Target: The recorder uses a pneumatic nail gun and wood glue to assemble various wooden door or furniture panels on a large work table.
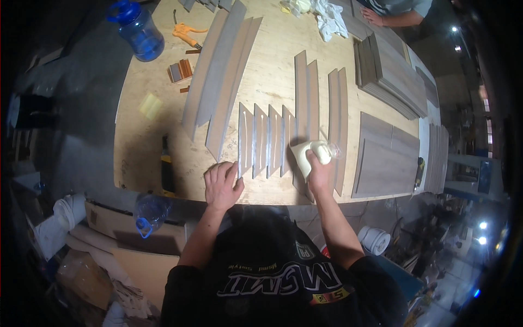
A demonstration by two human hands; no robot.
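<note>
My right hand point(320, 177) is wrapped around a soft plastic bag of cream-white glue point(303, 158), with a clear gathered end sticking out past the fingers. It hovers over the near end of a pair of long strips point(306, 98). To its left stand several short slant-ended strips point(261, 141) side by side; at least the two leftmost carry a thin white line of glue along their length. My left hand point(220, 184) rests on the table with fingers apart, its fingertips by the lower end of the leftmost short strip point(246, 136).
Longer strips point(220, 76) lie left of the short ones, another pair point(337, 125) to the right. Stacked boards point(389, 76) and panels point(384, 158) fill the table's right side. A blue jug point(139, 32), orange air gun point(185, 34) and black-yellow tool point(166, 166) lie left. Another person's hand point(372, 17) is far right.
</note>
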